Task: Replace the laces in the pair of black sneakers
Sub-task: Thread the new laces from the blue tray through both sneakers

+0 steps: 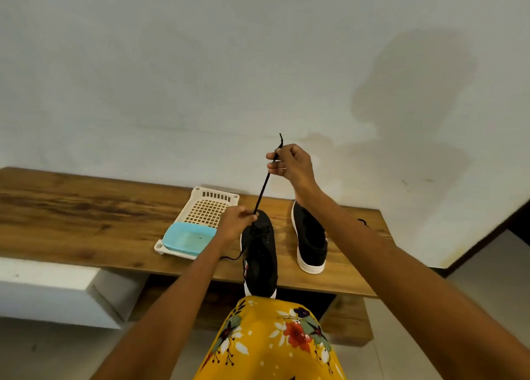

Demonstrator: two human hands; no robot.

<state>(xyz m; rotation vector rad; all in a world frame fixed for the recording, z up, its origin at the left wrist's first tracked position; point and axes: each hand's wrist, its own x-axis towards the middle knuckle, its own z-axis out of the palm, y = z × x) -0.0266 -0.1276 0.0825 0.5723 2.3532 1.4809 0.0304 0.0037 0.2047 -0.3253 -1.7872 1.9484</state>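
The right hand (pixel 289 163) is pinching a black lace (pixel 265 183) near its tip, fingers curled round it, raised above the bench and in front of the pale wall (pixel 200 64). The lace is running taut, down and left from that hand to the toe end of the near sneaker (pixel 259 253), where the left hand (pixel 236 226) is gripping it at the eyelets, fingers curled on lace and shoe front. The near sneaker is lying lengthwise on the wooden bench (pixel 86 216), toe toward the wall, heel overhanging the bench's front edge and touching the yellow floral fabric (pixel 272 339) on the person's lap. A loose bit of lace is trailing out on its left side under the left forearm. The second sneaker (pixel 309 239) is sitting just right of the first, apart from it, partly under the right forearm, its white sole showing. A white perforated tray (pixel 213 204) is lying just left of the left hand, with a light blue container (pixel 187 240) resting on its near end. The bench's long left stretch is bare wood; the right end is finishing shortly past the second sneaker. A white block (pixel 51 288) is sitting below the bench at left.
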